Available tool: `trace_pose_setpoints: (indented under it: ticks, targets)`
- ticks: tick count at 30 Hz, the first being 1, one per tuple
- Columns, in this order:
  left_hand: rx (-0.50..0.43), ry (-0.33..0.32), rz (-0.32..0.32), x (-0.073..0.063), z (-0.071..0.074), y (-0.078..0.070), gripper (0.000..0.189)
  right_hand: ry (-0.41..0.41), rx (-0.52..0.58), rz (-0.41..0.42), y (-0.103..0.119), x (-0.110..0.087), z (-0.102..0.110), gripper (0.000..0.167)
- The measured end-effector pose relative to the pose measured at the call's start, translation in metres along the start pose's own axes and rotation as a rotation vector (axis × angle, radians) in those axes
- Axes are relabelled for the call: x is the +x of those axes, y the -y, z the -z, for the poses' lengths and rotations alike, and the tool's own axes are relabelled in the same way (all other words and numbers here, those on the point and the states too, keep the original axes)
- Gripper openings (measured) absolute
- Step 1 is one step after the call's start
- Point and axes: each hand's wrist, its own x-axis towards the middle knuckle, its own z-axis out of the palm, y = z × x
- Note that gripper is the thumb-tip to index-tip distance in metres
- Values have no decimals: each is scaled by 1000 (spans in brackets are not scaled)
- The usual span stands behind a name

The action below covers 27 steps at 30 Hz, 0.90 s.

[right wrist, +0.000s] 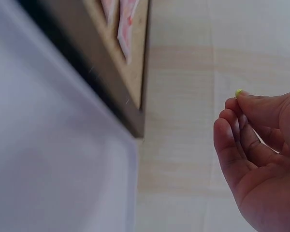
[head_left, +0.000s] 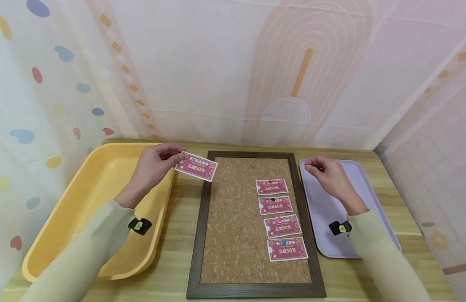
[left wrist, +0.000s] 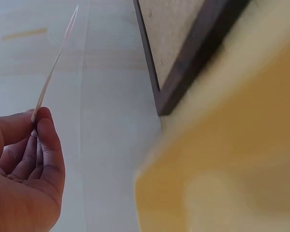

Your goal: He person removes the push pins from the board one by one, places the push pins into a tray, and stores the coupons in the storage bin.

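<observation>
My left hand [head_left: 153, 167] pinches a pink paper coupon [head_left: 196, 166] by its left edge, above the gap between the yellow tray and the corkboard [head_left: 233, 218]. The left wrist view shows this coupon [left wrist: 55, 63] nearly edge-on between thumb and fingers. Over the far left part of the lilac tray, my right hand [head_left: 329, 176] pinches a small yellow pushpin [right wrist: 238, 92] between thumb and forefinger; its point is hidden. Several matching coupons [head_left: 280, 226] are pinned in a column on the board's right side, with red, black, pink and blue pins at their tops.
A deep yellow tray [head_left: 40, 247] stands left of the board and a shallow lilac tray [head_left: 320, 235] right of it. The board's dark wooden frame [head_left: 255, 290] lies flat on the wood-grain table [head_left: 170, 251]. A patterned cloth [head_left: 202, 75] hangs behind.
</observation>
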Motion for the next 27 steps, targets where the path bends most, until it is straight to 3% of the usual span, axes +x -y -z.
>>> trace_pose_setpoints:
  ticks: [8, 20, 27]
  targets:
    - [-80, -20, 38, -10, 22, 24, 32, 19, -49, -3, -18, -4, 9, 8]
    - [-224, -24, 143, -11, 49, 64, 44, 54, -71, -12, -42, -4, 13, 6]
    - [-348, -35, 174, -13, 69, 91, 21, 88, -58, -34, -52, -3, 12, 6]
